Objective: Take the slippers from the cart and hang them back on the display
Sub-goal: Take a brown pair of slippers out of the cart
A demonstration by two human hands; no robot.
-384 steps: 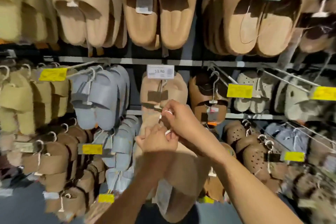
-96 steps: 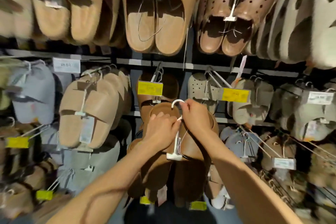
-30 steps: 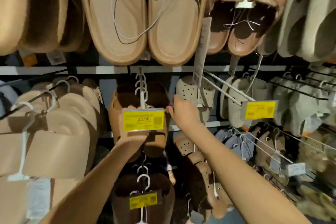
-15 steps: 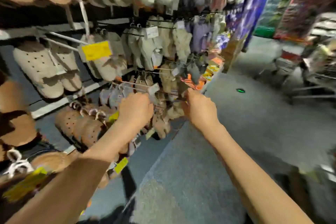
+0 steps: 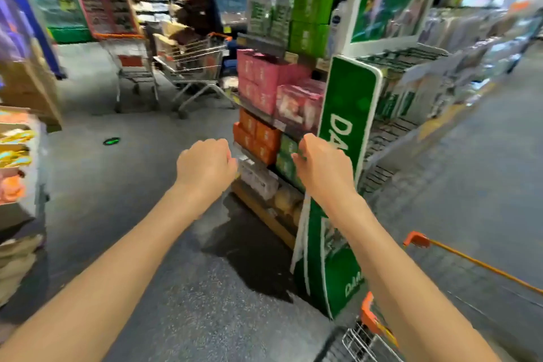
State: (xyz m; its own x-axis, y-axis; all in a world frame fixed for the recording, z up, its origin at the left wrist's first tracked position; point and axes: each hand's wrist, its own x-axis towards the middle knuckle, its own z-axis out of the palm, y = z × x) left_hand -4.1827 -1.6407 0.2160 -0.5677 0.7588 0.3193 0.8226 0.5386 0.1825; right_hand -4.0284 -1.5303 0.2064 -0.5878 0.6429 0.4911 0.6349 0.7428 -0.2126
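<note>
2 empty, loosely curled hands, left hand (image 5: 205, 166) and right hand (image 5: 321, 169), before a green sign (image 5: 345, 114) reading "DA"

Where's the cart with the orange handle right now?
Head view, bottom right: the cart sits just right of the right forearm, below the green display stand.

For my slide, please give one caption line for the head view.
Both hands, left and right, raised empty in a store aisle, facing a green shelf stand, with an orange-handled cart at lower right.
</note>
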